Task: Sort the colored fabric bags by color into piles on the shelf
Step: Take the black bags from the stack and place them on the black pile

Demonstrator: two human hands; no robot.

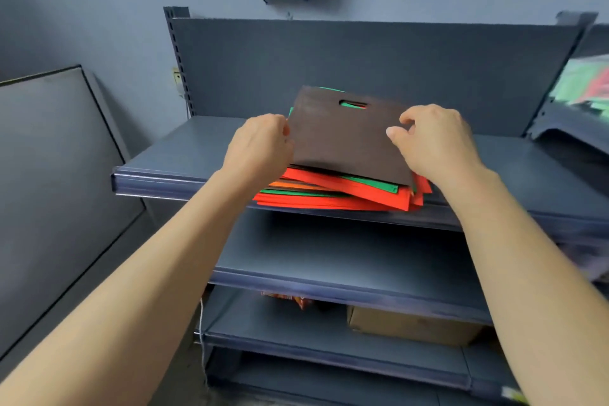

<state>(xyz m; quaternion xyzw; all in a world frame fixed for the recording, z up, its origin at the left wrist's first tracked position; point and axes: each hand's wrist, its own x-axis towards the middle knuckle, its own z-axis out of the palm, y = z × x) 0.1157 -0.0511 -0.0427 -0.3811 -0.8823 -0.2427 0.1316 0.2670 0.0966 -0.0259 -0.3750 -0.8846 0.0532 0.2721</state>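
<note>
A dark brown fabric bag (342,135) with a cut-out handle slot lies on top of a mixed stack of red, green and orange bags (333,193) on the top shelf (184,155). My left hand (260,145) grips the brown bag's left edge. On the bag's right edge, my right hand (435,142) pinches with thumb and fingers. The brown bag is tilted, its near edge raised a little off the stack. Green and red show through its handle slot.
The grey metal shelf unit has lower shelves (329,260); a cardboard box (412,323) sits on the third one. More green and red bags (586,86) lie on a neighbouring shelf at far right. A grey panel (56,175) leans at left.
</note>
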